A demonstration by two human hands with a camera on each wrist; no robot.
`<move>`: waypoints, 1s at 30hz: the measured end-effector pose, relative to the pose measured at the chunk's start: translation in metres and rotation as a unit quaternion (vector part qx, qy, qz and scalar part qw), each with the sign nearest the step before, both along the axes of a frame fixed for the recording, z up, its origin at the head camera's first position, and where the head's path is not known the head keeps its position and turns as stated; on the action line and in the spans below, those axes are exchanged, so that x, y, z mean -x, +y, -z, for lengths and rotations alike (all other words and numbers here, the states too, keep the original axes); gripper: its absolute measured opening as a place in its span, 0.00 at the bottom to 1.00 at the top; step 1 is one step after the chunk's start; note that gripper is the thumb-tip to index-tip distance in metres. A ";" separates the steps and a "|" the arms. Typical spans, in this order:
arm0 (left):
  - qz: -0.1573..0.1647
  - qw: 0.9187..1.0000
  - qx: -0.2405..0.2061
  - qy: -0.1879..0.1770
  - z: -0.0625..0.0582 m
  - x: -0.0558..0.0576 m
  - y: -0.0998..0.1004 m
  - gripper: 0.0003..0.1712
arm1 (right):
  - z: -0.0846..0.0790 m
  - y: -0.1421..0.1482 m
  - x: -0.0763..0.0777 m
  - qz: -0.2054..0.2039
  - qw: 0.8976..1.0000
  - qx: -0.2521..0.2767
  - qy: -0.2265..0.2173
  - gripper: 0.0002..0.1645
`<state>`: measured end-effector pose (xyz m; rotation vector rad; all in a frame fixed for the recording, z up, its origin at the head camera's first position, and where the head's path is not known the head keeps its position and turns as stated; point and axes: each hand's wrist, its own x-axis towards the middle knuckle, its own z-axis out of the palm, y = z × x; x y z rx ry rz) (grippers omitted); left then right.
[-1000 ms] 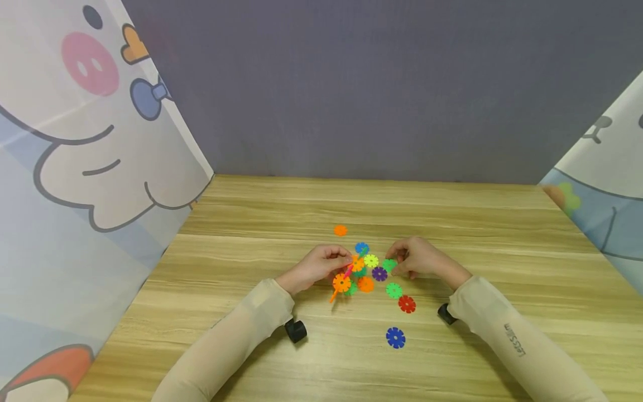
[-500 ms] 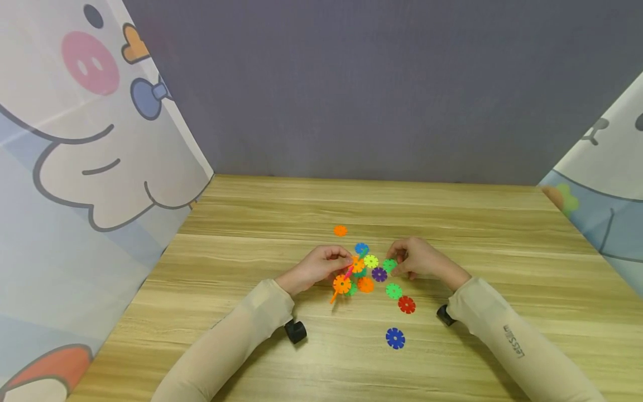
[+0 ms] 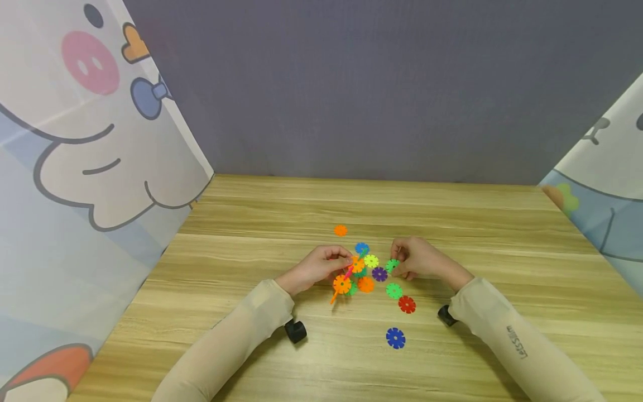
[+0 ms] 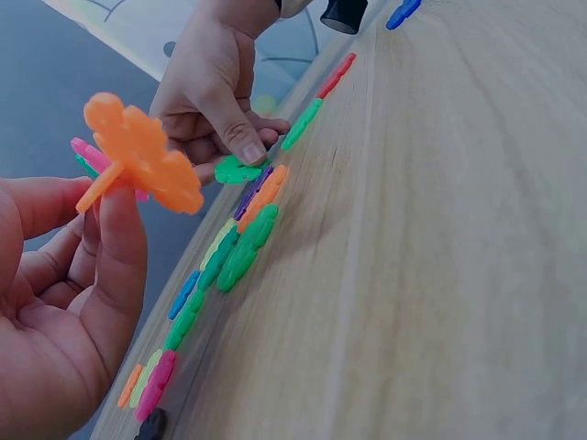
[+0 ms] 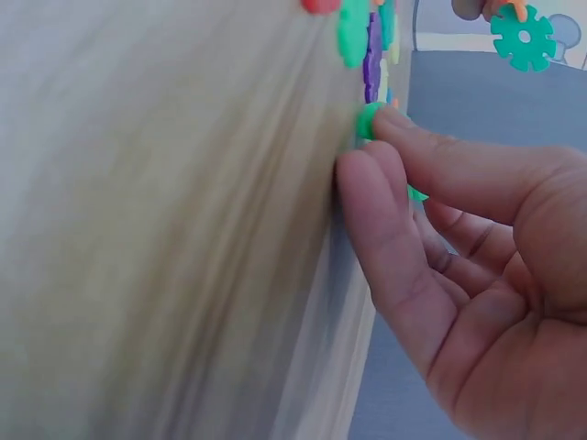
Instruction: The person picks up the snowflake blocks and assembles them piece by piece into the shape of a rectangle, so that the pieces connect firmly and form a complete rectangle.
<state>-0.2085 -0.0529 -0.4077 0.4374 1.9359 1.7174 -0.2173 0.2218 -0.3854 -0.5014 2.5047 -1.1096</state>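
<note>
My left hand [image 3: 320, 268] pinches a joined piece of notched plastic snowflake discs, held above the table. An orange disc [image 4: 147, 151] stands out at its front, with a pink disc [image 4: 90, 154] behind the fingertips. A green disc [image 5: 524, 38] of the same piece faces the right wrist view. To the right, my right hand [image 3: 421, 258] pinches a loose green disc [image 3: 392, 265] by its edge between thumb and fingers, tilted close over the tabletop. Thumb and fingers cover part of that disc in the right wrist view [image 5: 369, 119].
Between the hands lie loose discs: a yellow [image 3: 371, 261], a purple [image 3: 379, 274] and an orange one [image 3: 366, 285]. Nearer me are a green [image 3: 394, 291], a red [image 3: 407, 304] and a dark blue disc [image 3: 396, 338]. A grey panel [image 3: 377, 89] rises behind the wooden table [image 3: 251, 346].
My right hand has tilted the green disc up and shifted it slightly to the right. The left hand and its joined discs stay in place.
</note>
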 end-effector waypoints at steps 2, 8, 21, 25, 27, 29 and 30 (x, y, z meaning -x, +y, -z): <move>-0.001 1.000 0.001 0.001 0.000 0.000 0.000 0.12 | -0.001 0.000 0.000 0.001 1.000 0.013 -0.012 0.12; -0.001 1.000 0.002 0.007 -0.002 -0.001 -0.001 0.13 | -0.004 -0.001 -0.001 0.016 0.998 0.048 -0.023 0.05; 0.002 1.000 0.008 0.009 -0.002 -0.002 -0.002 0.14 | -0.004 -0.009 -0.003 0.072 0.982 0.174 -0.011 0.09; 0.004 1.000 0.010 0.007 -0.003 -0.002 -0.002 0.13 | -0.005 -0.012 -0.005 0.079 0.977 0.200 -0.002 0.09; 0.005 1.000 0.011 0.008 -0.004 -0.002 -0.001 0.13 | -0.006 -0.014 -0.006 0.083 0.975 0.206 0.001 0.08; 0.005 1.000 0.012 0.012 -0.004 -0.003 -0.001 0.13 | -0.007 -0.016 -0.007 0.085 0.974 0.210 0.003 0.08; 0.005 1.000 0.014 0.013 -0.004 -0.002 -0.001 0.13 | -0.007 -0.018 -0.008 0.087 0.973 0.212 0.003 0.08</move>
